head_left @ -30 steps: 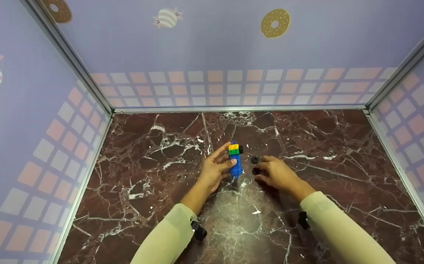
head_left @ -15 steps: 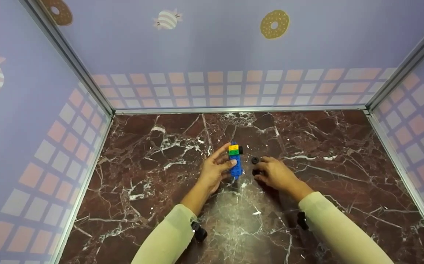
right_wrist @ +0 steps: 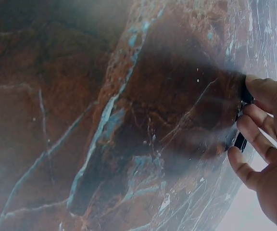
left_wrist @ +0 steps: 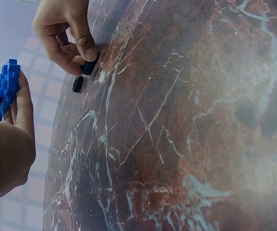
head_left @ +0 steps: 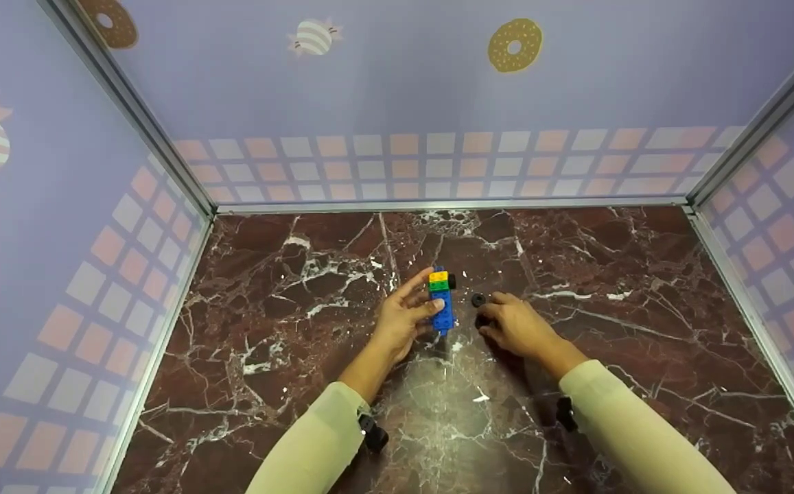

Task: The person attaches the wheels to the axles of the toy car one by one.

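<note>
My left hand (head_left: 400,322) holds a toy-brick build between thumb and fingers, above the tabletop. Its long part is a blue brick piece (head_left: 442,315); a yellow brick (head_left: 438,276) and a green brick (head_left: 439,285) sit at its far end. A black wheel (head_left: 452,280) sticks out on the right side there. To the right, my right hand (head_left: 517,324) pinches a small black wheel (left_wrist: 89,66) at the table surface, partly hidden by the fingers. Just beyond those fingertips lies a second loose black wheel (head_left: 478,300), apart from the build.
A dark red marbled tabletop (head_left: 266,412) with white veins lies under both hands. Purple patterned panels, a back wall (head_left: 397,89) and two side walls, enclose it. Metal strips (head_left: 342,206) run along the table's edges.
Both hands stay almost in place. The wheel at my right fingertips has shifted very slightly, and the build in my left hand has barely turned.
</note>
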The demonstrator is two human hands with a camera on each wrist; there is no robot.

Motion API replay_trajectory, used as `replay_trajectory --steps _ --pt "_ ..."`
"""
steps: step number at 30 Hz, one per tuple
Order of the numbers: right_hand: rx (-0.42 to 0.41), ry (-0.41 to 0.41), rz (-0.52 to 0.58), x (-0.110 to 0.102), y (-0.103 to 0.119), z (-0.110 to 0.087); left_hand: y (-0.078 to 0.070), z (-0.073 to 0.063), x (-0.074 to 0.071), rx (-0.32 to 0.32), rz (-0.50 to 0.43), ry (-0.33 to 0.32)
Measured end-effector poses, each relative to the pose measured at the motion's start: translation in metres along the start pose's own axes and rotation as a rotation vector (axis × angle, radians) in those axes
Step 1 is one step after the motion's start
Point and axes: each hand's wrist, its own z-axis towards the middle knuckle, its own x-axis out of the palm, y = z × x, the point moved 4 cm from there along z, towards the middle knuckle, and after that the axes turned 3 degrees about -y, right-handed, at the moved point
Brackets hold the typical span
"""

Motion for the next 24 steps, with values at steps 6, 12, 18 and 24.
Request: replay_trajectory --steps 6,12,18,24 --pt "0.025 0.041 -0.004 -0.002 -0.001 0.000 0.000 0.000 0.001 -0.003 -0.011 -0.008" --pt "0.040 0.023 0.020 -0.005 -0.003 -0.002 0.001 0.000 0.002 -0.013 -0.009 -0.009" --pt "0.048 -0.009 0.057 -0.012 -0.003 -0.005 0.002 0.000 0.003 -0.014 -0.018 -0.011" --pt "0.083 -0.015 0.086 -0.020 -0.002 -0.005 0.002 -0.001 0.003 -0.020 -0.012 -0.014"
